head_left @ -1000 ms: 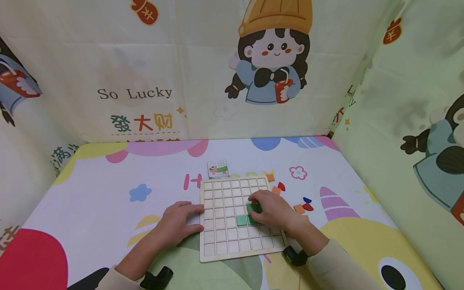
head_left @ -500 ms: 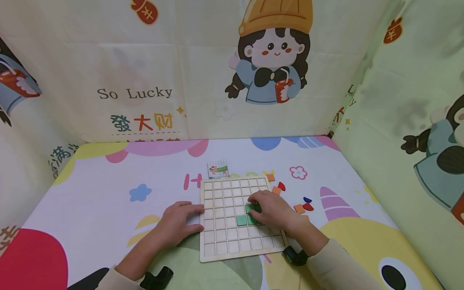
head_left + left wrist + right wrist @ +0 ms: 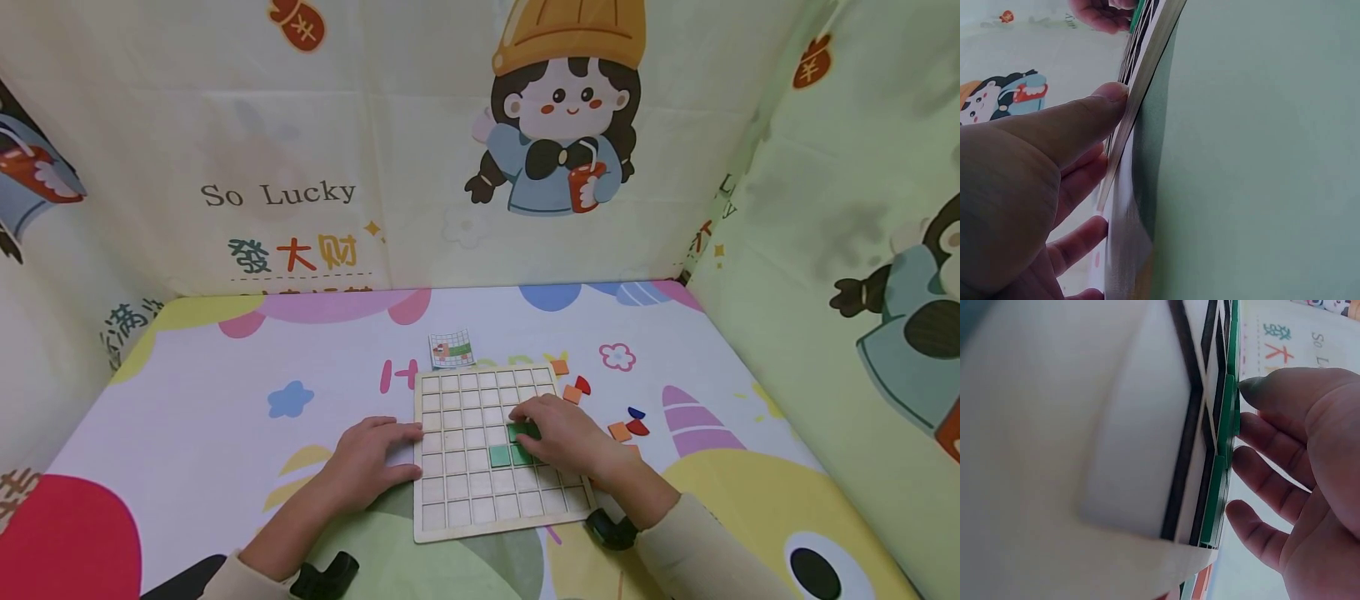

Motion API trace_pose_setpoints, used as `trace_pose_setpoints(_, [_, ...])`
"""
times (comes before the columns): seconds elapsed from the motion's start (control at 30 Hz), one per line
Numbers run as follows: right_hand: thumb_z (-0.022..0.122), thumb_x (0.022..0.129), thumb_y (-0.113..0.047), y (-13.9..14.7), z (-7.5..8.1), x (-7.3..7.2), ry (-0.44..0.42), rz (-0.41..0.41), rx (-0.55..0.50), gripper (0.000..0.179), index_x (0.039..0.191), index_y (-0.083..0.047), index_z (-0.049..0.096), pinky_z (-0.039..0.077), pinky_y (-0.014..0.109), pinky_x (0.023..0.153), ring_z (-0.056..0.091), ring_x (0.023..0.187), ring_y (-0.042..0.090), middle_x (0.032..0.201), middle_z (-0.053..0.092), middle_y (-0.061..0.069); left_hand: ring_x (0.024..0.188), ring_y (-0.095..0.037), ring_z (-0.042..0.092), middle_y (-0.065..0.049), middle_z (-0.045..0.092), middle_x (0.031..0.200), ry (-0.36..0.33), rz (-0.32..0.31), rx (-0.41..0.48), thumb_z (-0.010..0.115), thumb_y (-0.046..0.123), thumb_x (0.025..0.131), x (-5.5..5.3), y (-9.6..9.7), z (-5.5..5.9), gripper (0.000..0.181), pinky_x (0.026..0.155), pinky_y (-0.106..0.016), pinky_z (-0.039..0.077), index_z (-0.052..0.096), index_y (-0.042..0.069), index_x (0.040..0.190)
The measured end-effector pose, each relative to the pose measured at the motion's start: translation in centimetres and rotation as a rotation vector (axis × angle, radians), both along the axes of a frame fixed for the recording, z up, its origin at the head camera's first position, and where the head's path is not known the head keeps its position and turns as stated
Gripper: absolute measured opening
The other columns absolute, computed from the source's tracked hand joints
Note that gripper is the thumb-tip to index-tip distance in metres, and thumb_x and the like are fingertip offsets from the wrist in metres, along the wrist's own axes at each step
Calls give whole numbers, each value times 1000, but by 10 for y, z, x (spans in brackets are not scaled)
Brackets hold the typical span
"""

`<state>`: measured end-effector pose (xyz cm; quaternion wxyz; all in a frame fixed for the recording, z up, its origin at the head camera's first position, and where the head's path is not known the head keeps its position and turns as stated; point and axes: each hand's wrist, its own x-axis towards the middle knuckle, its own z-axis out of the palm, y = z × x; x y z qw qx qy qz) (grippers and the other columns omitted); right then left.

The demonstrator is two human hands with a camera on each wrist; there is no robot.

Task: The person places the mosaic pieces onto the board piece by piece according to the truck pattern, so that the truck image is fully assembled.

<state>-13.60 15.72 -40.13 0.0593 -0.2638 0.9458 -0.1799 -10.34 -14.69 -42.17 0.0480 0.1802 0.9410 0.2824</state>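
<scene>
A light wooden grid board [image 3: 456, 527] lies on the table, with several square green tiles [image 3: 498, 456] in its cells right of the middle. My left hand [image 3: 367, 462] steadies the board's left edge; in the left wrist view the thumb [image 3: 1094, 112] and fingertips touch its side. Over the green tiles is my right hand [image 3: 566, 433], bent fingers pointing down and hiding some cells. In the right wrist view, its thumb tip touches a green tile [image 3: 1229, 406] set in the grid, and the other fingertips lie along the tile faces.
Behind the board is a small picture card [image 3: 451, 349] with a gridded drawing. Loose orange squares [image 3: 619, 432], red pieces [image 3: 637, 427] and a blue piece [image 3: 636, 412] lie to the board's right. Printed cloth walls [image 3: 420, 167] stand at the back and sides.
The green tile beneath my right fingertips has gone from tilted to flat in its cell. My right fingers have shifted slightly left; the left hand and board stay put.
</scene>
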Motion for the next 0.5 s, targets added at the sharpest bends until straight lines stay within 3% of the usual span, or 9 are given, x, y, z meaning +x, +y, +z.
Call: trace_pose_setpoints(0.5, [75, 91, -16, 2, -1, 0, 33, 48, 11, 28, 117, -10, 71, 53, 39, 91, 60, 105, 21, 110, 68, 3, 127, -37, 49, 0, 66, 129, 14, -9, 9, 83, 26, 82, -1, -1, -2, 46, 103, -58, 37, 71, 14, 125])
